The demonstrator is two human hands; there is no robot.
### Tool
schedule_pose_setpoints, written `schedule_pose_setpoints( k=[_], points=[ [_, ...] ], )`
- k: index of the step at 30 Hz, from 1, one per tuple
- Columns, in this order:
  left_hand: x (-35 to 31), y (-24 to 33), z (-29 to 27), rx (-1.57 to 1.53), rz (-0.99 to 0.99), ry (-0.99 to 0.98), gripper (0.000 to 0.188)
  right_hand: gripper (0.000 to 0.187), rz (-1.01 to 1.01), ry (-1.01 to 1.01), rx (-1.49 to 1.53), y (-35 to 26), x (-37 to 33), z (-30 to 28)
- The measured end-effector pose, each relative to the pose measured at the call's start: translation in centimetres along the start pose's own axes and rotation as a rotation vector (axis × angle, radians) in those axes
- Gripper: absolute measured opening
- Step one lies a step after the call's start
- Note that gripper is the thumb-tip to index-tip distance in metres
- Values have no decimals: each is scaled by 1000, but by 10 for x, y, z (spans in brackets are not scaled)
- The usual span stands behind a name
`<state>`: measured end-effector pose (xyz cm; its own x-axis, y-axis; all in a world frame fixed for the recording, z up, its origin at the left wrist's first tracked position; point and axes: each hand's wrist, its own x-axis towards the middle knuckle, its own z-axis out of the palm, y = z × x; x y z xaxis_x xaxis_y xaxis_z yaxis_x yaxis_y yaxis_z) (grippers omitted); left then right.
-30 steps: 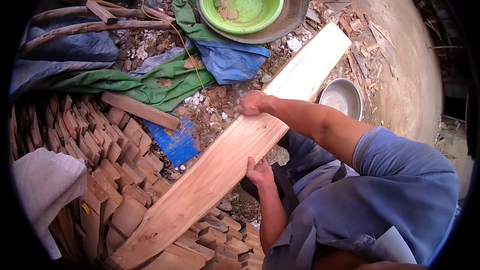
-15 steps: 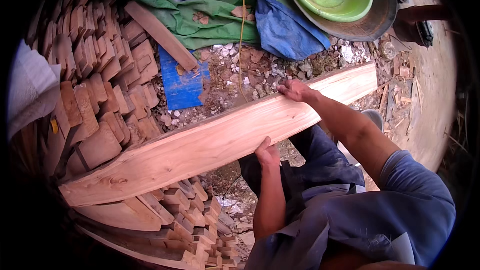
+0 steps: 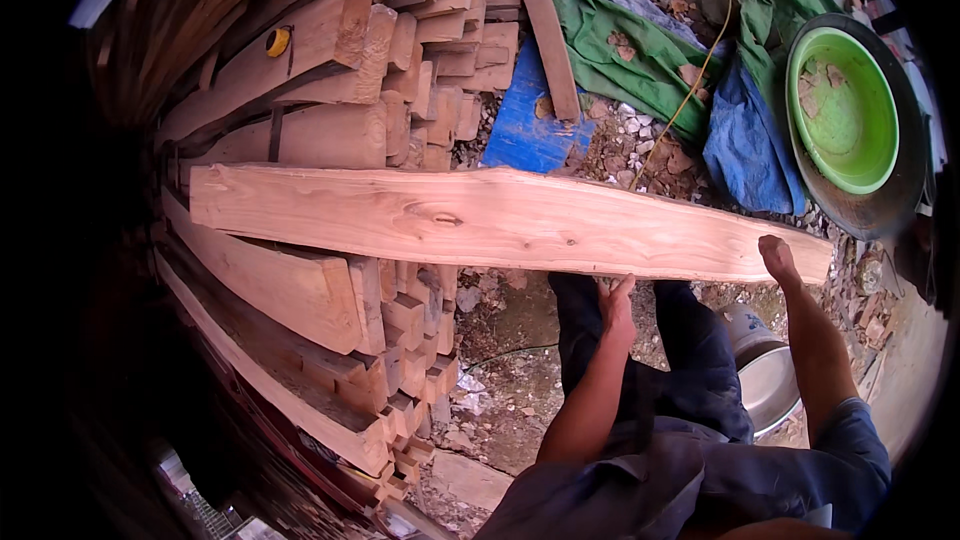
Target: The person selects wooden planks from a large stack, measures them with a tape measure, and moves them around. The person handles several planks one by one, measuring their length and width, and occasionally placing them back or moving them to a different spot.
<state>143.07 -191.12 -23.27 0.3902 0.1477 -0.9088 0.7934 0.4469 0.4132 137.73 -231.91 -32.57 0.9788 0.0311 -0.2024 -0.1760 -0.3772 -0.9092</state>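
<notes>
A long, pale wooden plank with dark knots lies across the view, its left part over the stacked timber and its right part in front of my legs. My left hand is at the plank's near edge, right of its middle, thumb side up against the edge; part of its fingers is hidden. Close to the plank's right end, my right hand is closed at the near edge, with its curled fingers over the upper face.
Stacked timber fills the left side, with a small yellow round thing on one beam. A green basin sits in a dark pan at far right. Green cloth and a blue sheet lie beyond. A metal bucket stands beside my legs.
My view has swung left. The plank now runs nearly level across it, its left end over the stack. My right hand has moved from the far edge to near the right end.
</notes>
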Motion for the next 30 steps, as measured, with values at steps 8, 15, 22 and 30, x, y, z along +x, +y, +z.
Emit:
schedule_pose_setpoints(
  k=[8, 15, 22, 30],
  points=[
    [-187, 316, -121, -252, 983, -393, 33, 22, -134, -181, 70, -89, -35, 109],
    [-402, 539, -181, -276, 1715, -905, 43, 28, 472, -368, -77, -295, 51, 225],
    [-390, 616, -244, -268, 1877, -926, 49, 30, 51, -557, -267, -376, 144, 326],
    [-375, 644, -285, -114, 1962, -802, 57, 21, 108, -421, 237, -453, 261, 397]
  ],
)
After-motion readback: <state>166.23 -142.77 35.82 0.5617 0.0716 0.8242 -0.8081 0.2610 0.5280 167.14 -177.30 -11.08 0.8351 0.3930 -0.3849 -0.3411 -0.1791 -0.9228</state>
